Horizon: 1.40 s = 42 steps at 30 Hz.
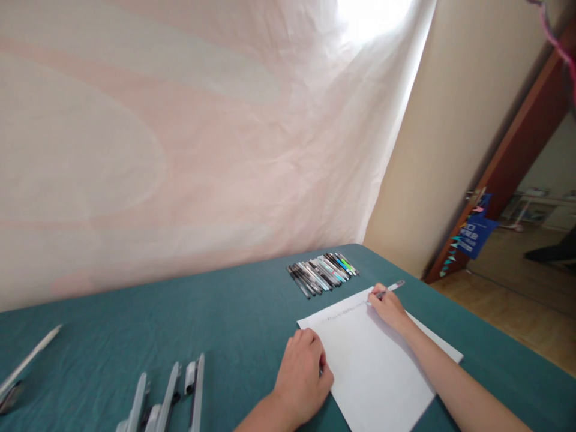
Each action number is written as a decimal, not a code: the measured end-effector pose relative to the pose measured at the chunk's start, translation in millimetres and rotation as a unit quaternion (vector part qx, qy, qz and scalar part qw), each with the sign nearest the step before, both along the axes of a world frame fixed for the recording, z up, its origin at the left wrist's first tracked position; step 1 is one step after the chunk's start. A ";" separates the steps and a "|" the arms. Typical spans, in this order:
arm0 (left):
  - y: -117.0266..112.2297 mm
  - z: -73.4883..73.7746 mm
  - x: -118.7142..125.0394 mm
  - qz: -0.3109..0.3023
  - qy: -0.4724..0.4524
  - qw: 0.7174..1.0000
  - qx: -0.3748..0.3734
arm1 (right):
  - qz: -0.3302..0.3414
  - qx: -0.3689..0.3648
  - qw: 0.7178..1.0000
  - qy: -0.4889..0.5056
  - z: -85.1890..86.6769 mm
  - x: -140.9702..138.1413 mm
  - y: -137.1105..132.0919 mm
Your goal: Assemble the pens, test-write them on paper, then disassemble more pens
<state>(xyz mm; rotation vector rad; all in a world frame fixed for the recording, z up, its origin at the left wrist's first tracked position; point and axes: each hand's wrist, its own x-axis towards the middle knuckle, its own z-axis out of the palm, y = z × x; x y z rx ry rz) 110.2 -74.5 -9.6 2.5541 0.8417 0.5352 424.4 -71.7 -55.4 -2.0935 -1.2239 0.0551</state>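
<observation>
My right hand (387,307) is closed around a pen (396,285), with its tip low against the paper (378,366) near the sheet's far edge. A faint row of small written marks runs along that edge, to the left of the hand. My left hand (302,378) rests at the paper's left edge with its fingers curled in. A small bit of something shows between those fingers, too little to name.
Many pens (321,275) lie side by side in a row beyond the paper. Closer on the left are several more pens and caps (168,399), and a white pen (33,360) at the far left. A green cloth (225,324) covers the table; a pale curtain (180,150) hangs behind.
</observation>
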 end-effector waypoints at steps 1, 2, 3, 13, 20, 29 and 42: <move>0.0 0.0 0.0 0.001 0.001 1.000 0.001 | -0.001 0.001 1.000 0.001 0.2 -0.3 -0.2; 0.1 0.2 0.0 0.003 0.002 1.000 0.002 | -0.001 0.003 1.000 0.002 0.5 -0.6 -0.4; 0.1 0.4 0.1 0.005 0.002 1.000 0.003 | -0.001 0.004 1.000 0.004 0.8 -1.0 -0.6; 0.9 -2.0 -0.5 0.003 0.007 1.000 0.016 | -0.002 0.040 0.999 0.009 0.9 -0.1 -3.9; 1.0 -0.8 -1.5 0.021 -0.013 1.000 -0.020 | 0.030 0.059 0.998 -0.008 6.2 -9.5 -7.6; -2.9 5.8 -6.5 -0.073 -0.111 0.988 -0.082 | 0.239 0.069 0.937 -0.244 31.6 -71.6 -17.2; -2.7 -2.4 -2.5 -0.210 -0.059 0.976 -0.001 | 0.308 0.069 0.865 -0.390 28.2 -133.1 -14.0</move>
